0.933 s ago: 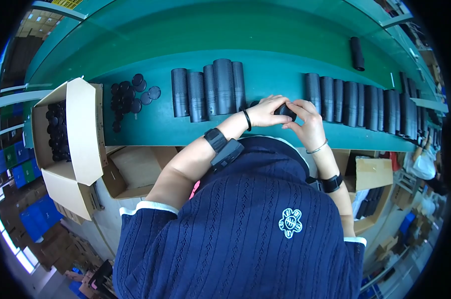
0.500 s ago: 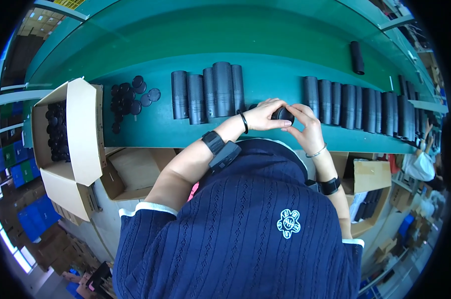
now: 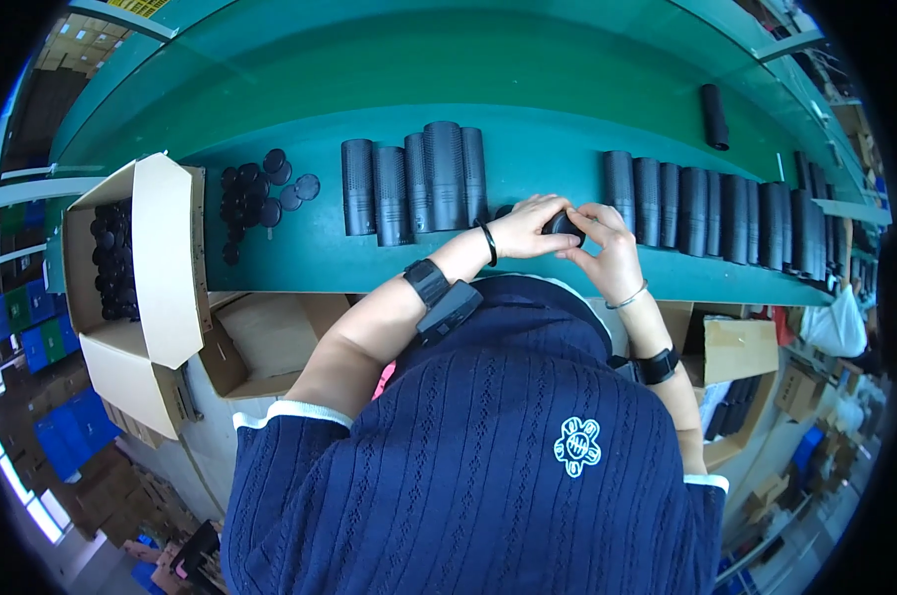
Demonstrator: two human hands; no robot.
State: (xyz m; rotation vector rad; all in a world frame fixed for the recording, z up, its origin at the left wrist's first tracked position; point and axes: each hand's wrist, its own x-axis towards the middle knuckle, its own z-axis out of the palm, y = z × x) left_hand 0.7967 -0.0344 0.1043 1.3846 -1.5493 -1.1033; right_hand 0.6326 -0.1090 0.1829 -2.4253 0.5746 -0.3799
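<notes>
Both hands meet over the near edge of the green table. My left hand (image 3: pixel 526 233) is wrapped round a black tube, mostly hidden under the palm; a bit of its dark end peeks out past the knuckles. At the tube's other end sits a round black cap (image 3: pixel 564 229). Thumb and fingers of my right hand (image 3: pixel 607 248) close on the cap's rim. To the left of my hands stand several black textured tubes (image 3: pixel 445 178) in a group. A longer row of similar tubes (image 3: pixel 693 210) runs to the right.
Loose black caps (image 3: pixel 270 212) lie on the green table (image 3: pixel 548 139) at left. Beside them, a cardboard box (image 3: pixel 171 258) holds more caps. Open boxes (image 3: pixel 265 342) stand below the table edge. A single tube (image 3: pixel 713 116) lies farther back, and a white bag (image 3: pixel 835 325) hangs at far right.
My fingers have shifted slightly round the cap, which shows at a slightly different angle. The single far tube has slid a little to the right. A person's arm at far right has left view.
</notes>
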